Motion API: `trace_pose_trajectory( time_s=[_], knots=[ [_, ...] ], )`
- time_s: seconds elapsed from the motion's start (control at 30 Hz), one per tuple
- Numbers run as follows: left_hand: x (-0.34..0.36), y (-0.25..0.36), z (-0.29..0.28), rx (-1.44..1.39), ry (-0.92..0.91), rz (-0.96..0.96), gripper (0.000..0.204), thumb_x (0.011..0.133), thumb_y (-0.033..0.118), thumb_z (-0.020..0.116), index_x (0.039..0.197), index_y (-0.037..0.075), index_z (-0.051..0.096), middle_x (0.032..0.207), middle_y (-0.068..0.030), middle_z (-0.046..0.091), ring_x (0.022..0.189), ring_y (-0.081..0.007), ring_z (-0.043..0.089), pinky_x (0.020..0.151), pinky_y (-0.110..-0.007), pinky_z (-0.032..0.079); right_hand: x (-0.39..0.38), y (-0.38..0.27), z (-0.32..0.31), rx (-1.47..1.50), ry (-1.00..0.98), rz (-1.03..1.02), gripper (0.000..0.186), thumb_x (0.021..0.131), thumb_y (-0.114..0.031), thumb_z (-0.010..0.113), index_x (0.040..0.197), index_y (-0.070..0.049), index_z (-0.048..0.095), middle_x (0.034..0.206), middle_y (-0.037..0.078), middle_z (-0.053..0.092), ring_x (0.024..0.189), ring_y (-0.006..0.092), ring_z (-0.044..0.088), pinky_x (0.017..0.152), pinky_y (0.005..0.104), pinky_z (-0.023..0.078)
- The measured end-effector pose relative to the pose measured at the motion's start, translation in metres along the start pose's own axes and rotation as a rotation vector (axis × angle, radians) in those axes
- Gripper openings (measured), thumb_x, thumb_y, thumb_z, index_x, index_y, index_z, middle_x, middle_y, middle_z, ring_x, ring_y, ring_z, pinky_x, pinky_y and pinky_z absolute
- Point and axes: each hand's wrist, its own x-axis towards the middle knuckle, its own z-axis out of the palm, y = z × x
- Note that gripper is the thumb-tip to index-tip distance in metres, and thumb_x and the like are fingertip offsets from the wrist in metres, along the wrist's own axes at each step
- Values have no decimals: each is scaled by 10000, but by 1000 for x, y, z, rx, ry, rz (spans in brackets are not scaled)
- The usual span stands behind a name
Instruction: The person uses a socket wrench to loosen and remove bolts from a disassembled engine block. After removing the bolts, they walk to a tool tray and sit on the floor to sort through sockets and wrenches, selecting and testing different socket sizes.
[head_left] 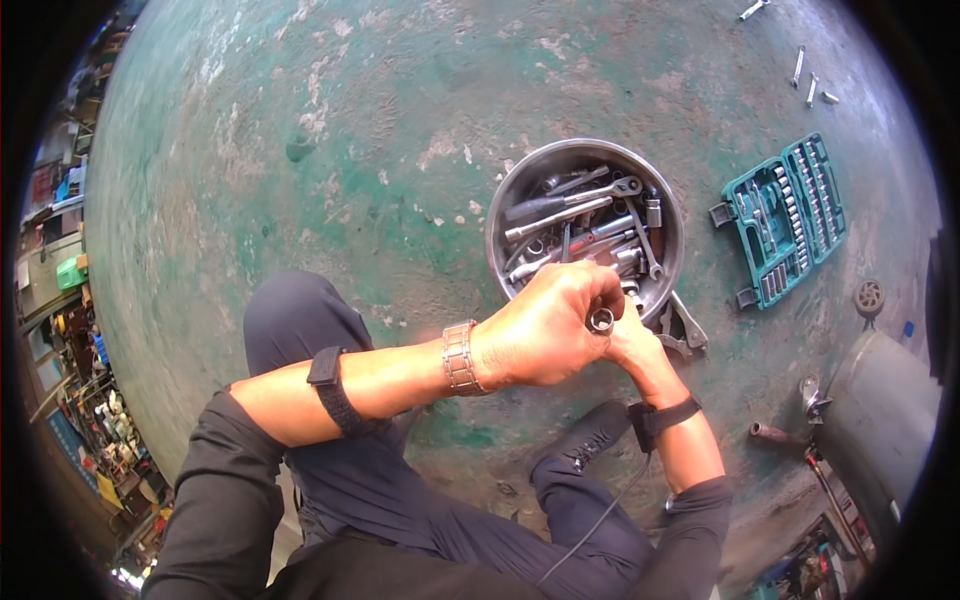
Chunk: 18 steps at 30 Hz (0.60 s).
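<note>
– where's the metal socket (601, 320)?
– in my left hand (550, 325), its hollow end showing beside my thumb, turned up toward me.
– and your grip?
– my left is curled tight around it. my right hand (634, 338) is just beside it, partly covered by the left; i can't tell how far its fingers are closed or whether they grasp anything.
– what's nearest?
– a round steel bowl (585, 152) heaped with hand tools (560, 214), just beyond my hands. grey pliers (688, 322) lie by its outside, near my right hand.
– and the floor (390, 180)?
– worn green, scuffed to pale patches. a teal case (757, 270) lies open to the right of my hands, with loose spanners (798, 66) well beyond it.
– the room?
– crowded shelves (110, 420) far to the left of my hands.
</note>
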Motion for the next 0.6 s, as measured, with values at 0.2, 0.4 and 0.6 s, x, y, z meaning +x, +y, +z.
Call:
trace_pose_trajectory(
  time_s=[0.2, 0.4, 0.6],
  knots=[
    [-1, -1, -5, -216, -167, -86, 254, 726, -10, 686, 957, -12, 582, 864, -76, 618, 829, -122, 585, 727, -284, 486, -16, -7, -11, 20, 64, 59, 283, 759, -345, 645, 880, -92, 684, 839, 157, 679, 799, 348, 649, 695, 451, 491],
    [-1, -5, -12, -576, -403, -157, 267, 791, 18, 724, 1017, 17, 583, 954, -22, 595, 842, -94, 587, 736, -249, 503, -3, 46, 9, 113, -10, -87, 161, 748, -211, 626, 846, -91, 669, 829, 153, 680, 794, 339, 653, 699, 435, 506],
    [-3, -8, -6, -617, -461, -189, 283, 780, -6, 740, 1021, 28, 596, 989, -5, 581, 842, -83, 624, 710, -212, 524, -3, 34, 8, 40, -34, -5, 278, 721, -207, 623, 979, -113, 663, 877, 132, 689, 830, 326, 659, 719, 418, 515]
  ],
)
